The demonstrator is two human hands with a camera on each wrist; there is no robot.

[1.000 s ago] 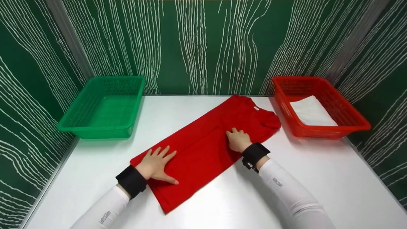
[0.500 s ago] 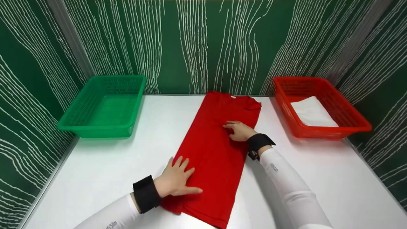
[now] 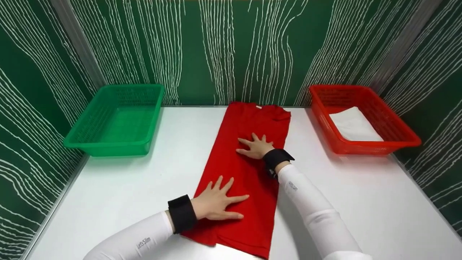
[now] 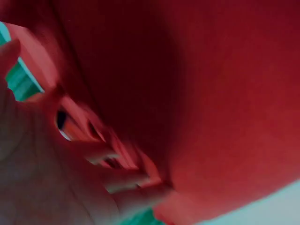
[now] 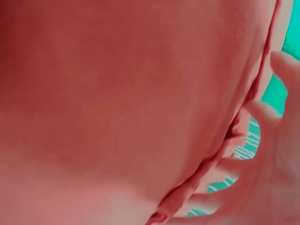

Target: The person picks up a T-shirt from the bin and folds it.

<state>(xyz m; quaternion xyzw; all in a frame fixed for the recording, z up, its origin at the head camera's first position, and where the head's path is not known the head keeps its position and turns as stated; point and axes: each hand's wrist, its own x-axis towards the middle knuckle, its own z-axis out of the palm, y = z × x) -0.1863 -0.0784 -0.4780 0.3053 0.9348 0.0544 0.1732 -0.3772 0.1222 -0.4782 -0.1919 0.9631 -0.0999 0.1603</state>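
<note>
A red T-shirt (image 3: 249, 187), folded into a long strip, lies on the white table with its neckline and small white label toward the back wall. My left hand (image 3: 218, 202) rests on its lower part, fingers spread. Farther up, my right hand (image 3: 256, 147) lies on the cloth with spread fingers. In the left wrist view, the palm (image 4: 42, 168) and fingertips meet the red cloth (image 4: 234, 112). The right wrist view has the fingers of the right hand (image 5: 267, 183) touching the shirt (image 5: 117, 108) along a raised crease.
A green basket (image 3: 148, 141) stands at the back left of the table (image 3: 126, 195). At the back right is a red basket (image 3: 379, 147) holding a folded white cloth (image 3: 355, 124). Green walls with white lines enclose the table.
The shirt has swung from a diagonal to nearly lengthwise, its neckline moving left and its hem moving right. My left hand has moved right; the right hand's fingers have spread out.
</note>
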